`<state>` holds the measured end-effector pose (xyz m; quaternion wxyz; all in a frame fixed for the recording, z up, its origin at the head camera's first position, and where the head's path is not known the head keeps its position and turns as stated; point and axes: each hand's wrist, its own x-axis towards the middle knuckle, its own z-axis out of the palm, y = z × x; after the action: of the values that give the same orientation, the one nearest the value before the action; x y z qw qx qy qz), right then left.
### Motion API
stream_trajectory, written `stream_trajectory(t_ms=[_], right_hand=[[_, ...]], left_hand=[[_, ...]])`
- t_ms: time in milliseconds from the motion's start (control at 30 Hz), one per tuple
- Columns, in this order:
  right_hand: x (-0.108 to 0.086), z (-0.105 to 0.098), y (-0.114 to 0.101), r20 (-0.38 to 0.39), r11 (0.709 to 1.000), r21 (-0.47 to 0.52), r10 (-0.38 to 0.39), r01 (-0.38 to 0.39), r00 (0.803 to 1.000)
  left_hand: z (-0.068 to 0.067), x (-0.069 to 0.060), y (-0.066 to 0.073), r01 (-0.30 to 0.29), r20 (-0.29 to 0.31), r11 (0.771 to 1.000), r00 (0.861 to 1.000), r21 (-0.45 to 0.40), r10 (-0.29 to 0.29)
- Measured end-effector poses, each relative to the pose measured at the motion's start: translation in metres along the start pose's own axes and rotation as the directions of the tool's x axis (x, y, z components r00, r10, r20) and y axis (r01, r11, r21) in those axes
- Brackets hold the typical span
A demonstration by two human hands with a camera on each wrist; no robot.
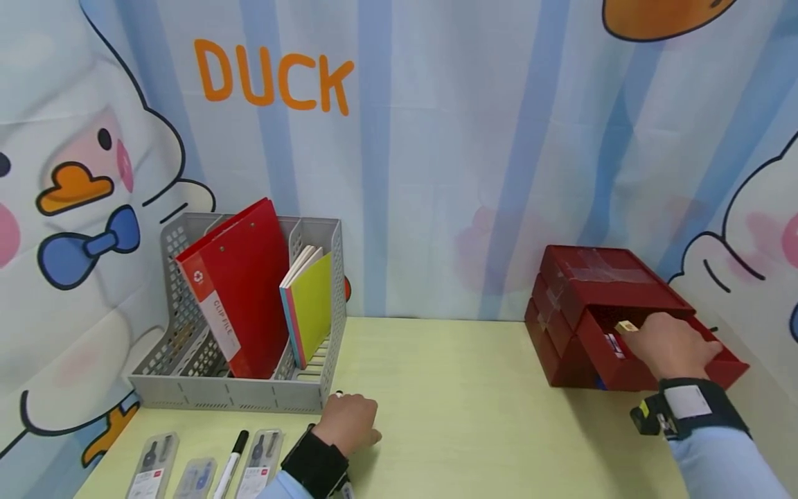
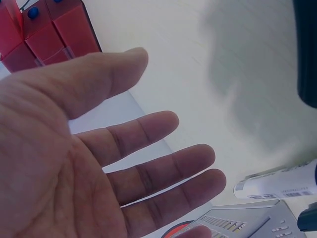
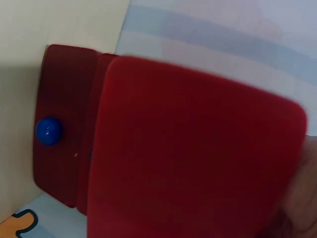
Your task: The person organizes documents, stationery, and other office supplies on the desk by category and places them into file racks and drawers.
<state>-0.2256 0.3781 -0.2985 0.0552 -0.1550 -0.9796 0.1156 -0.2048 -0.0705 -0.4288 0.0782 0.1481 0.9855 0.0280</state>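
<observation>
At the right, a red drawer box point(image 1: 614, 277) has its top drawer point(image 1: 630, 371) pulled out. My right hand point(image 1: 676, 346) is over that drawer, fingers curled down. A small pale-yellow box point(image 1: 625, 326) juts from its thumb side, apparently gripped; the fingertips are hidden. Small white-and-pink boxes point(image 1: 614, 345) lie in the drawer beside the hand. From the right wrist view, the red drawer front point(image 3: 193, 148) covers most of the hand. My left hand point(image 1: 349, 423) hovers over the table before the grey file rack point(image 1: 237, 395). Its fingers point(image 2: 148, 131) are spread and hold nothing.
The grey rack holds a red clip file point(image 1: 249, 298) and several notebooks point(image 1: 312, 301). Along the front left lie clear-lidded packs point(image 1: 152, 464), a small plastic case point(image 1: 196, 478) and a black-capped white marker point(image 1: 231, 464). A blue knob point(image 3: 48, 131) sticks out from a lower drawer.
</observation>
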Motion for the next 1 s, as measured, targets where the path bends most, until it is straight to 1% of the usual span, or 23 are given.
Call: stream_trajectory(t_ms=[200, 333, 433, 567, 733, 833, 900, 1000], right_hand=[[0.007, 0.004, 0.010, 0.040, 0.999, -0.009, 0.032, -0.031, 0.999], [0.010, 0.004, 0.011, 0.114, 1.000, 0.001, 0.015, -0.015, 0.993], [0.011, 0.003, 0.012, 0.166, 0.999, 0.034, -0.003, -0.003, 0.986], [0.012, 0.003, 0.014, 0.179, 0.998, 0.060, -0.009, -0.002, 0.984], [0.012, 0.004, 0.014, 0.160, 0.998, 0.068, -0.004, -0.007, 0.987], [0.009, 0.007, 0.010, 0.112, 0.997, 0.075, -0.001, -0.008, 0.994], [0.006, 0.009, 0.005, 0.067, 0.997, 0.079, -0.006, 0.001, 0.998], [0.001, 0.012, -0.006, -0.004, 0.995, 0.086, -0.041, 0.041, 0.999]], left_hand=[[0.002, 0.001, 0.001, 0.002, 0.023, 1.000, 1.000, -0.007, -0.002], [0.004, 0.001, 0.001, 0.003, 0.029, 1.000, 1.000, -0.006, -0.002], [0.005, 0.001, 0.002, 0.001, 0.034, 1.000, 0.999, -0.008, -0.001], [0.005, 0.002, 0.001, -0.008, 0.034, 1.000, 0.999, -0.013, 0.009], [0.007, 0.003, -0.001, -0.006, 0.030, 1.000, 1.000, -0.025, 0.006], [0.006, 0.001, -0.005, -0.005, 0.016, 0.999, 1.000, -0.043, 0.006], [0.003, -0.002, -0.010, -0.017, -0.018, 0.998, 1.000, -0.057, 0.016], [-0.004, -0.006, -0.020, -0.037, -0.060, 0.995, 0.998, -0.090, 0.032]])
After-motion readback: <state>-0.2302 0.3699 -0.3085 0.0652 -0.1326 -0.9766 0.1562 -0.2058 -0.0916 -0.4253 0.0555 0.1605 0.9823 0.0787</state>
